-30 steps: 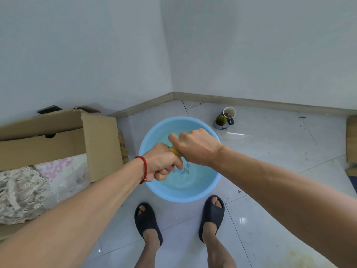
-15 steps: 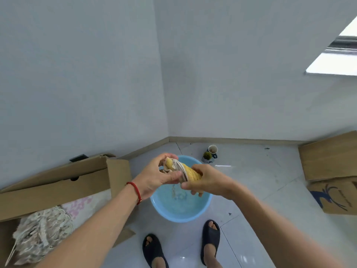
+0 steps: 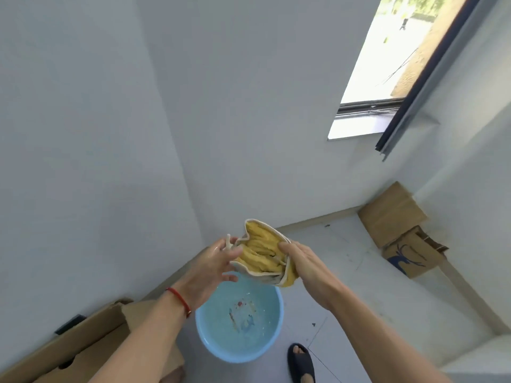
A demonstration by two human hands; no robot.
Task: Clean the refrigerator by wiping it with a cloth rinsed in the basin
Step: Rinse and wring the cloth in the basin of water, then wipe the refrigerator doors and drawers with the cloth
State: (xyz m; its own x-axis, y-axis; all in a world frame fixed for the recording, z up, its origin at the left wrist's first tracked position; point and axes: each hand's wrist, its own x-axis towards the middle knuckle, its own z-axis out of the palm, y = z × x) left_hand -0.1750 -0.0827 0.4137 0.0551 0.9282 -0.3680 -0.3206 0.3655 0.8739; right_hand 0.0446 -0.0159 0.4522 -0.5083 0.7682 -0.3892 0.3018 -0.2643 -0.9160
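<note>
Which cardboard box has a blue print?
The cardboard box by the right wall, showing a blue deer-like print; the left box shows plain brown.

Basin (image 3: 272, 344) on floor directly under hands; open air between. Cardboard box (image 3: 83, 352) close on basin's left, possibly touching. Bare tiles (image 3: 359, 286) right; boxes (image 3: 401, 230) stacked in far corner.
</note>
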